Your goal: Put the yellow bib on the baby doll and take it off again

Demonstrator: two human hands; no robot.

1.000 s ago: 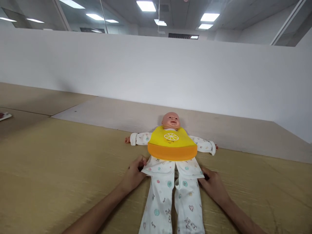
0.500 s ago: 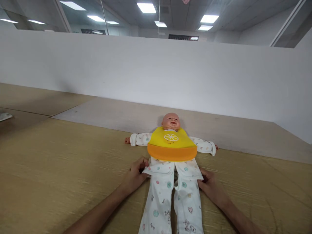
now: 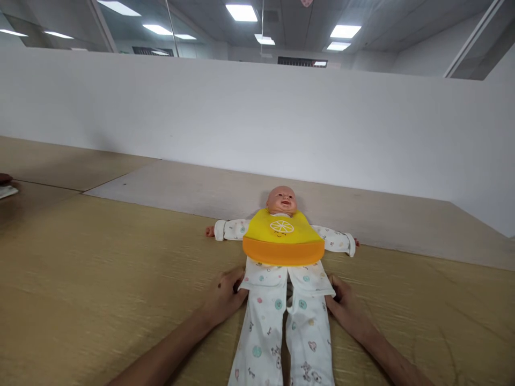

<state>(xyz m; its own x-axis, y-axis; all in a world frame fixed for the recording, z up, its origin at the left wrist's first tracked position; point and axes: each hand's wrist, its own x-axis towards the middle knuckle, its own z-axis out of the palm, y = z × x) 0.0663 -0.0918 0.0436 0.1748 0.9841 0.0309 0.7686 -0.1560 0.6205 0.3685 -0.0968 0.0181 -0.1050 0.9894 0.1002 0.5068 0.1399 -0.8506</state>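
Behind the wood-coloured table (image 3: 120,268), a plain white wall (image 3: 257,118), topped by glass panels (image 3: 209,27) with bright ceiling lights (image 3: 241,13) showing in them; hard to tell whether seen through or reflected. Nearer the wall, a paler strip (image 3: 189,185) of surface. Lying face up on the table, head toward the wall and over that strip, a baby doll (image 3: 281,201) with both arms spread. Over its chest, a yellow bib (image 3: 281,225) with a fruit-slice print, hiding most of a white patterned top (image 3: 263,276), leaving just a sliver of collar at the neck. Along the bib's lower edge, an orange pocket (image 3: 283,253), visible from the front only; contents, if any, impossible to make out. Below it, two front flaps of the top, parted in the middle, over white patterned trousers (image 3: 263,332), cut off by the bottom edge before the ankles. At the hem on one side, the left hand (image 3: 227,292), fingers curled against the cloth; at the opposite hem, the right hand (image 3: 348,305), likewise touching. With fingertips of both hidden under the fabric, cannot tell whether clamped on it or merely resting there. At the far left edge, a whitish item (image 3: 7,191), mostly cut off, too little in view to name.
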